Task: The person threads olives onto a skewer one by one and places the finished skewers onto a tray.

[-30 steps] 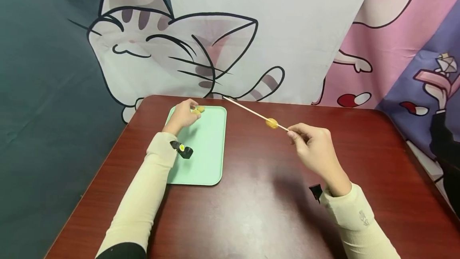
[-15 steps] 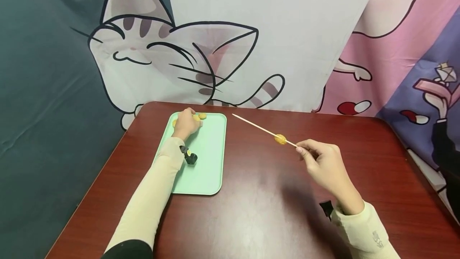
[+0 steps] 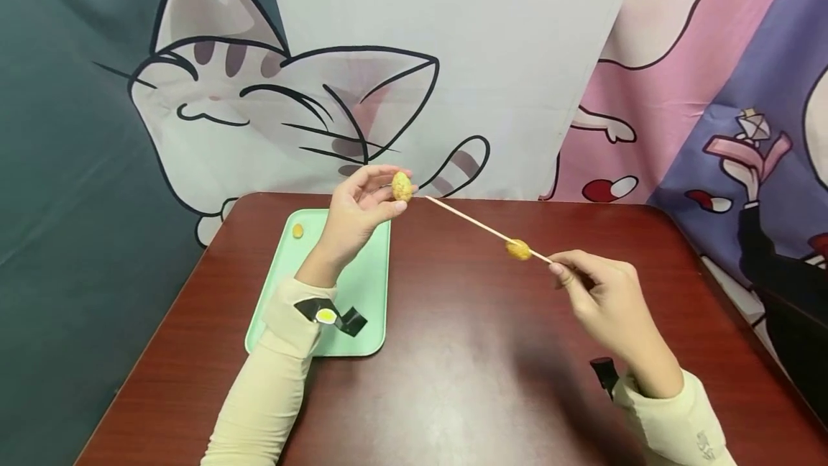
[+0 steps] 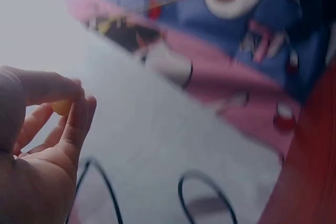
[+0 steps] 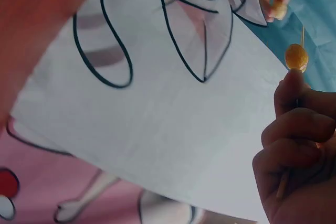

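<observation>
In the head view my left hand point(image 3: 354, 220) pinches a yellow oval piece point(image 3: 402, 187) between thumb and fingers, raised above the far side of the green tray point(image 3: 370, 342). My right hand point(image 3: 611, 300) grips the lower end of a thin wooden stick point(image 3: 470, 219), which slants up to the left. A second yellow piece point(image 3: 518, 249) is threaded on that stick, close to the right fingertips. The stick's tip is near the piece in my left hand, with a small gap between them. The left wrist view shows the left piece point(image 4: 62, 107) partly hidden by the fingers.
One more yellow piece point(image 3: 297, 231) lies at the tray's far left corner. The tray stands on the left of a red-brown table point(image 3: 453, 380). Behind the table hang cloths printed with cartoon cats point(image 3: 491, 92).
My left hand has lifted a yellow piece off the tray and moved it up and right toward the stick's tip. The right hand has shifted slightly right and down, still gripping the stick.
</observation>
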Available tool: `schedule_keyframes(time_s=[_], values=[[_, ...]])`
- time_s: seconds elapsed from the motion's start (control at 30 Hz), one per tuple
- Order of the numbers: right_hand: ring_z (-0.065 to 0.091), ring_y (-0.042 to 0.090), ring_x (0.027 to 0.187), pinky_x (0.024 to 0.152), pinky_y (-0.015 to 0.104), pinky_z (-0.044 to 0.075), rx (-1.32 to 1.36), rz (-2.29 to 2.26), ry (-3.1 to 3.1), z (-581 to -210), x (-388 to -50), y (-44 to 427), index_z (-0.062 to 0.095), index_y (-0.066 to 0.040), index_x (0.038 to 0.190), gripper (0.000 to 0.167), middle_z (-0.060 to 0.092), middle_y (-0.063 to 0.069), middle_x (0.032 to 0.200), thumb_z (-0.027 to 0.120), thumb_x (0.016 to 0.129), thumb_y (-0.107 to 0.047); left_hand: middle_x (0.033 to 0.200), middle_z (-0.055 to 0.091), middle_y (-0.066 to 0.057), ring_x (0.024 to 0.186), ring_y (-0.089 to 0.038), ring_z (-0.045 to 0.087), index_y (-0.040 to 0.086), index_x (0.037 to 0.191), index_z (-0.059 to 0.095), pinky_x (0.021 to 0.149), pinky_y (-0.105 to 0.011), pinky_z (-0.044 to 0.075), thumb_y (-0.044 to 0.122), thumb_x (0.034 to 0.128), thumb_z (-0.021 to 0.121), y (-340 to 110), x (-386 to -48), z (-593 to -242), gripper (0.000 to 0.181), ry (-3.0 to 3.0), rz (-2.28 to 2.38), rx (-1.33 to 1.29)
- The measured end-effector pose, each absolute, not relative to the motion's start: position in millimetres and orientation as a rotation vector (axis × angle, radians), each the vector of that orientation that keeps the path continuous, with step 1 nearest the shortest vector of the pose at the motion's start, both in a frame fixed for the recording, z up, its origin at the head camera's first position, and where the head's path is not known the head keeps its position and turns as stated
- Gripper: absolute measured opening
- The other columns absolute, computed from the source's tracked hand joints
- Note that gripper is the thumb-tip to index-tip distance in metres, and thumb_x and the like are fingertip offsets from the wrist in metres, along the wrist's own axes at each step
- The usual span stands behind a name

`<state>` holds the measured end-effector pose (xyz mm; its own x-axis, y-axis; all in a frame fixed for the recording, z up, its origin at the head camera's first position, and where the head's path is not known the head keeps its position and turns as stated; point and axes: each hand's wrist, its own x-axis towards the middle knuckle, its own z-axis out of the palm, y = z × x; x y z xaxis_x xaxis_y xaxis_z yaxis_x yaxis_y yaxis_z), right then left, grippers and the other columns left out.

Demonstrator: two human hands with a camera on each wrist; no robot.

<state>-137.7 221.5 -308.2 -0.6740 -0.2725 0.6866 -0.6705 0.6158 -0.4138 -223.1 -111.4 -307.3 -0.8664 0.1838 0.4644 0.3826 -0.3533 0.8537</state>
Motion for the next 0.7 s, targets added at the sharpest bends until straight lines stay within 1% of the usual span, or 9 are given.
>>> schedule_keyframes(time_s=[0.07, 0.1, 0.2, 0.23, 0.33, 0.47, 0.57, 0.7], values=[[0.044, -0.002, 0.052, 0.043, 0.012, 0.033, 0.742, 0.899, -2.231, -303.0, -132.4, 226.9, 0.073, -0.007, 0.089, 0.027, 0.061, -0.006, 0.067, 0.074, 0.075, 0.016, 0.124, 0.059, -0.028, 0.104, -0.03, 0.069, -0.002, 0.123, 0.057, 0.086, -0.031, 0.059, -0.02, 0.0817, 0.063, -101.7, -211.9, -300.1, 0.045, -1.645, -2.388, -0.814], [0.043, -0.002, 0.052, 0.043, 0.011, 0.032, 0.741, 0.898, -2.215, -300.7, -129.6, 229.6, 0.073, -0.007, 0.089, 0.028, 0.061, -0.005, 0.067, 0.074, 0.074, 0.017, 0.123, 0.06, -0.026, 0.102, -0.028, 0.069, 0.0, 0.122, 0.058, 0.083, -0.03, 0.06, -0.02, 0.0818, 0.062, -97.5, -207.1, -297.4, 0.045, -1.622, -2.395, -0.826], [0.041, -0.002, 0.051, 0.044, 0.009, 0.03, 0.734, 0.91, -2.183, -295.6, -120.8, 237.0, 0.072, -0.005, 0.087, 0.027, 0.061, -0.003, 0.066, 0.073, 0.074, 0.018, 0.117, 0.063, -0.016, 0.095, -0.023, 0.07, 0.005, 0.118, 0.059, 0.073, -0.027, 0.062, -0.021, 0.0803, 0.062, -86.7, -195.2, -292.4, 0.046, -1.568, -2.426, -0.833], [0.04, -0.003, 0.051, 0.044, 0.009, 0.03, 0.734, 0.915, -2.181, -294.2, -118.6, 238.2, 0.072, -0.005, 0.087, 0.026, 0.061, -0.002, 0.066, 0.072, 0.075, 0.018, 0.115, 0.063, -0.014, 0.093, -0.022, 0.07, 0.006, 0.116, 0.06, 0.072, -0.027, 0.062, -0.022, 0.0795, 0.063, -84.5, -192.4, -291.5, 0.046, -1.553, -2.431, -0.838], [0.04, -0.003, 0.052, 0.044, 0.01, 0.029, 0.728, 0.931, -2.185, -291.9, -113.5, 240.1, 0.072, -0.004, 0.086, 0.021, 0.06, -0.002, 0.066, 0.072, 0.078, 0.016, 0.111, 0.062, -0.011, 0.092, -0.019, 0.068, 0.01, 0.112, 0.061, 0.075, -0.026, 0.06, -0.019, 0.0773, 0.071, -78.7, -186.3, -289.6, 0.046, -1.514, -2.436, -0.884], [0.041, -0.003, 0.052, 0.044, 0.01, 0.03, 0.746, 0.947, -2.188, -292.1, -110.7, 240.2, 0.072, -0.003, 0.085, 0.017, 0.059, -0.002, 0.065, 0.071, 0.08, 0.014, 0.108, 0.062, -0.009, 0.092, -0.018, 0.065, 0.011, 0.111, 0.062, 0.08, -0.025, 0.058, -0.008, 0.0748, 0.082, -72.8, -181.7, -287.2, 0.046, -1.474, -2.421, -0.95], [0.042, -0.003, 0.052, 0.045, 0.009, 0.031, 0.764, 0.95, -2.183, -293.1, -110.4, 240.3, 0.072, -0.003, 0.085, 0.015, 0.06, -0.002, 0.065, 0.071, 0.082, 0.012, 0.105, 0.064, -0.008, 0.089, -0.018, 0.065, 0.012, 0.111, 0.062, 0.078, -0.024, 0.058, -0.007, 0.0733, 0.084, -70.2, -179.6, -286.2, 0.047, -1.472, -2.403, -0.945], [0.042, -0.003, 0.052, 0.044, 0.009, 0.03, 0.762, 0.953, -2.184, -293.9, -110.4, 240.6, 0.072, -0.003, 0.085, 0.015, 0.06, -0.003, 0.065, 0.071, 0.082, 0.012, 0.103, 0.064, -0.006, 0.084, -0.017, 0.065, 0.012, 0.109, 0.062, 0.073, -0.023, 0.058, -0.017, 0.0716, 0.079, -68.9, -177.3, -286.4, 0.051, -1.523, -2.345, -0.919]])
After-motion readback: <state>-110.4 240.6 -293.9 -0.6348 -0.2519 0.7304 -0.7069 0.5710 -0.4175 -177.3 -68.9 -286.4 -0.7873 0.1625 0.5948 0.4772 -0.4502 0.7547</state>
